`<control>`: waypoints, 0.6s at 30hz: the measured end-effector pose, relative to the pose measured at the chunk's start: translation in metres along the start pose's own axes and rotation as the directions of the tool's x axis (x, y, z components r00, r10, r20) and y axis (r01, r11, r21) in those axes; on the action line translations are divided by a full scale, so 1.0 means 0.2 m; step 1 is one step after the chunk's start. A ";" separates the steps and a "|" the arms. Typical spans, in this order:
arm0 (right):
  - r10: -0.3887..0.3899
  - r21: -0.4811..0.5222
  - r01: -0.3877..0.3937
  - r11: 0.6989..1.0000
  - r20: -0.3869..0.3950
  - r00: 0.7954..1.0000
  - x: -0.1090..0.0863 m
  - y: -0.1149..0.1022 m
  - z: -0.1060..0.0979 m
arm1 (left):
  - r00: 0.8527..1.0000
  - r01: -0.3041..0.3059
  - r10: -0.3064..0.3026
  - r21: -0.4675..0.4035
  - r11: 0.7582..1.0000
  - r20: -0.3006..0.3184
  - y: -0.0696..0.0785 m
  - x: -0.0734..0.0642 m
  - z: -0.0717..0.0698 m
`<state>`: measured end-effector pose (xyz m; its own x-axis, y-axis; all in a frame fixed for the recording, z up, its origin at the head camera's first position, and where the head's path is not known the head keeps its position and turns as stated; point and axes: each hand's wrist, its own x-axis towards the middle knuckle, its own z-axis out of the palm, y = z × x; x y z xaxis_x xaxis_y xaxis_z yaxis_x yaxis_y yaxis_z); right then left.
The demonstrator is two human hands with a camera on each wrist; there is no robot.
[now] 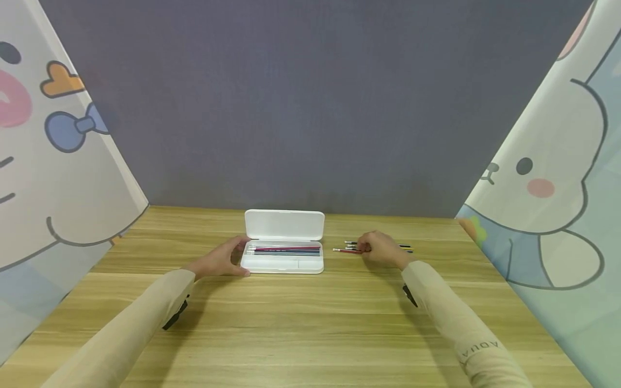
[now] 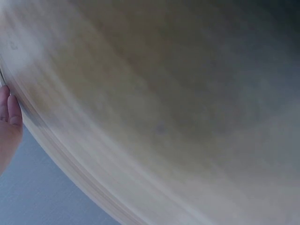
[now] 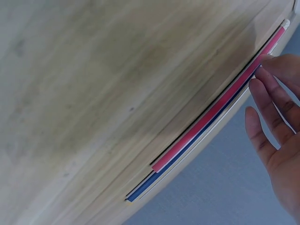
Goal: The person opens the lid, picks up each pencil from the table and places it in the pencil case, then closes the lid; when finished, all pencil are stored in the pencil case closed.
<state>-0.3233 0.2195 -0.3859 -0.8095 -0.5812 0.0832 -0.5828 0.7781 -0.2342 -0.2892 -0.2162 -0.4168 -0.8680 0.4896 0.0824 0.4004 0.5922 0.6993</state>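
Observation:
A white pencil case (image 1: 269, 264) lies with its lid (image 1: 284, 224) raised, and several pencils (image 1: 286, 251) lie in its rear compartment. My left hand (image 1: 225, 260) holds the left end of the case, thumb at the front corner and fingers near the back. In the left wrist view only a few fingertips (image 2: 15, 110) show at the edge. To the right of the case, my right hand (image 1: 380, 249) pinches a red pencil (image 3: 218, 107) near its white eraser end. A dark blue pencil (image 3: 143, 187) lies right beside it, and further pencils (image 1: 405, 246) stick out past the hand.
The wooden table (image 1: 291, 323) carries the case and pencils near its far edge. A grey panel (image 1: 301, 108) stands behind it. Cartoon-printed walls (image 1: 548, 151) flank the table on both sides.

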 end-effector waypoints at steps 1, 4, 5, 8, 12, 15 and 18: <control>0.000 0.001 0.000 1.000 0.002 1.000 0.00 0.00 0.00 | 1.000 0.003 -0.003 0.003 1.000 0.001 0.00 0.00 0.00; 0.005 0.002 -0.005 1.000 0.009 1.000 0.00 0.01 0.00 | 1.000 0.004 -0.004 0.012 1.000 0.000 0.01 0.00 0.00; 0.008 0.003 -0.008 1.000 0.012 1.000 -0.01 0.01 0.00 | 1.000 0.003 -0.003 0.016 1.000 -0.002 0.01 0.00 0.00; 0.012 0.012 -0.012 1.000 0.016 1.000 -0.01 0.02 0.01 | 1.000 0.000 0.000 0.026 1.000 -0.004 0.01 0.00 0.00; 0.002 0.019 -0.003 1.000 0.011 1.000 -0.01 0.02 0.01 | 1.000 -0.001 0.001 0.022 1.000 -0.007 0.01 0.00 0.00; -0.007 0.015 0.007 1.000 0.004 1.000 -0.01 0.02 0.01 | 1.000 -0.004 0.004 0.004 1.000 -0.009 0.02 -0.01 0.00; -0.009 0.012 0.009 1.000 0.004 1.000 -0.01 0.01 0.01 | 1.000 -0.008 0.008 -0.012 1.000 -0.009 0.02 -0.01 0.00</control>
<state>-0.3222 0.2225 -0.3888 -0.8037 -0.5893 0.0819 -0.5894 0.7698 -0.2449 -0.2859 -0.2140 -0.4140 -0.8676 0.4883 0.0941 0.4037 0.5810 0.7067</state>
